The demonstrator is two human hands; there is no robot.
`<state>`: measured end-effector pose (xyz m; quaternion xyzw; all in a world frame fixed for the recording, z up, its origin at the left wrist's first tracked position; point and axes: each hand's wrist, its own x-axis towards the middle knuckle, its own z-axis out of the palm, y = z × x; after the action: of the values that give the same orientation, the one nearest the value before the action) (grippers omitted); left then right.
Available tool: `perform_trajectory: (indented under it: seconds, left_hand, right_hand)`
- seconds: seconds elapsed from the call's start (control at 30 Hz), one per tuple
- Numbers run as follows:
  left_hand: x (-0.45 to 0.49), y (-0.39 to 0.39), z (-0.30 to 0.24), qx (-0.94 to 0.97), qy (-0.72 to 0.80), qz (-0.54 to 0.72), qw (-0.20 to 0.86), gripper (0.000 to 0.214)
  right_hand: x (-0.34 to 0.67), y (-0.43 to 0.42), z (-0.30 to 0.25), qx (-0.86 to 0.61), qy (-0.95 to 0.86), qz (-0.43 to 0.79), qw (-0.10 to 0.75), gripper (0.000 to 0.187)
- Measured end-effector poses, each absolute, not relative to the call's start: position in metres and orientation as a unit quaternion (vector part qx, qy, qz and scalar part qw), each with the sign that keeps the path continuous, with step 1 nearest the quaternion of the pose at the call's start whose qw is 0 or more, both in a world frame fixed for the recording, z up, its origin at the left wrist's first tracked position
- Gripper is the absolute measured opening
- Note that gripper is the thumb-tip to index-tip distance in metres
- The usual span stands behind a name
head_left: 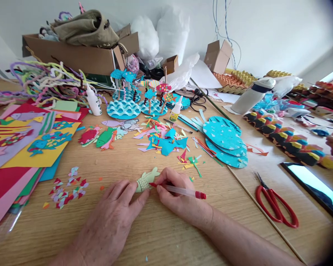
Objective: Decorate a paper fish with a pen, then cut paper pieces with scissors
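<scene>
Fingers [166, 180] of right hand [179, 199] closed round red pen [183, 191], tip touching pale green paper fish [147, 179]. Left hand [113, 212] open, laid flat, thumb and forefinger pressing fish edge onto wooden table [155, 236]. Fish at near middle of table, between both hands. Red scissors [258, 191] well right; cut paper scraps [163, 142] beyond fish

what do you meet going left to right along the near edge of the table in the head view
stack of coloured paper sheets → pile of small paper scraps → left hand → pale green paper fish → right hand gripping the red pen → red scissors → dark glossy screen
</scene>
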<state>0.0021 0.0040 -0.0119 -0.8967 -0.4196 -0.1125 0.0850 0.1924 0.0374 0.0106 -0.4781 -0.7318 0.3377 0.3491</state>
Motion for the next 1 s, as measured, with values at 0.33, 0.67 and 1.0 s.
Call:
perform_trajectory:
  seconds: [0.33, 0.67, 1.0]
  left_hand:
    - [0.0016, 0.0046, -0.0125, -0.898, -0.416, -0.118, 0.082, 0.055]
    - [0.0021, 0.0046, -0.0131, -0.9, -0.41, -0.125, 0.084, 0.055]
    - [0.0007, 0.0049, -0.0143, -0.9, -0.411, -0.122, 0.078, 0.056]
  right_hand:
    - [0.1916, 0.0371, 0.0115, -0.485, -0.729, 0.344, 0.34, 0.01]
    - [0.1922, 0.0361, 0.0124, -0.495, -0.722, 0.348, 0.335, 0.01]
    - [0.1923, 0.0374, 0.0086, -0.483, -0.733, 0.339, 0.339, 0.011]
